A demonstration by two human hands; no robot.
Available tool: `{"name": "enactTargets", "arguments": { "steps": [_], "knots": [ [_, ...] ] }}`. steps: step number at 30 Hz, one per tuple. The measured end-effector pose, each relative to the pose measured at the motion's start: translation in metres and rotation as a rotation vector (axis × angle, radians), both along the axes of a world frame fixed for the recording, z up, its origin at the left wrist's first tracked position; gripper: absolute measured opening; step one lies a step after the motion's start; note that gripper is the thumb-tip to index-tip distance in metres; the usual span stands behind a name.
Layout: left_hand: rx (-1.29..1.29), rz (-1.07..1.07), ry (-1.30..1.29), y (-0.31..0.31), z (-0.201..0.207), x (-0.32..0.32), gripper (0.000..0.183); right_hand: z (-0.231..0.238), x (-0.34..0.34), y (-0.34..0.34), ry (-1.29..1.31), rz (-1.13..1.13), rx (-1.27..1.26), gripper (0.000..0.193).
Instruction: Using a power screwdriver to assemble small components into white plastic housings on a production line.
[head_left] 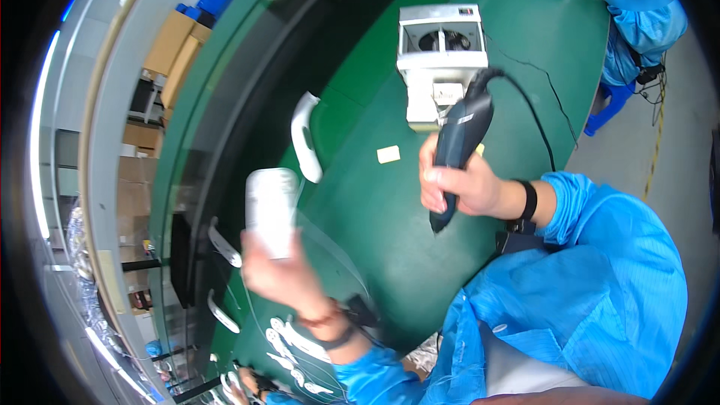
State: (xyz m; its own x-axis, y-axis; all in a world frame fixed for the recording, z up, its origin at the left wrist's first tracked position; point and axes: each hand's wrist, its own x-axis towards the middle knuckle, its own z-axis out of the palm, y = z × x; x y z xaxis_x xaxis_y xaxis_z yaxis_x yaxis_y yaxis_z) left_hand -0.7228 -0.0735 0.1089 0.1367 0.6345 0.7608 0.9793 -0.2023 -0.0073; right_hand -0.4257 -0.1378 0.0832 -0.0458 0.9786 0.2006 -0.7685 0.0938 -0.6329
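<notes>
My right hand [465, 184] is wrapped round a dark corded electric screwdriver [463, 135], its tapered nose pointing down and its cord rising from the top. No bit can be made out at the tip. On the left, my left hand [277, 274] grips a white rounded rectangular casing [271, 206]; both are smeared by motion. Just beyond that casing lies a curved white shell [303, 139] with a dark slot, on the dark green surface. A thin pale cable trails near my left hand.
A grey-white box with a fan [442, 39] stands on the green table [525, 127] beyond my right hand. Near it lies a small cream card [388, 154]. Several white cabled parts [300, 341] lie near my left forearm. A co-worker in blue [637, 22] is at the far right.
</notes>
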Motion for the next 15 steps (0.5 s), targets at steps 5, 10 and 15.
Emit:
{"name": "enactTargets", "arguments": {
  "steps": [5,10,15],
  "knots": [
    [0.17,0.523,0.095,0.12,0.035,-0.079,0.061,-0.021,-0.025,-0.01,-0.017,0.263,-0.085,0.014],
    [-0.351,0.08,0.026,0.203,-0.072,-0.041,0.065,-0.027,-0.037,-0.011,-0.09,0.367,-0.105,0.015],
    [-0.148,0.027,-0.116,0.22,-0.104,-0.007,0.046,-0.021,-0.041,-0.008,-0.148,0.393,-0.15,0.016]
  ]
}}
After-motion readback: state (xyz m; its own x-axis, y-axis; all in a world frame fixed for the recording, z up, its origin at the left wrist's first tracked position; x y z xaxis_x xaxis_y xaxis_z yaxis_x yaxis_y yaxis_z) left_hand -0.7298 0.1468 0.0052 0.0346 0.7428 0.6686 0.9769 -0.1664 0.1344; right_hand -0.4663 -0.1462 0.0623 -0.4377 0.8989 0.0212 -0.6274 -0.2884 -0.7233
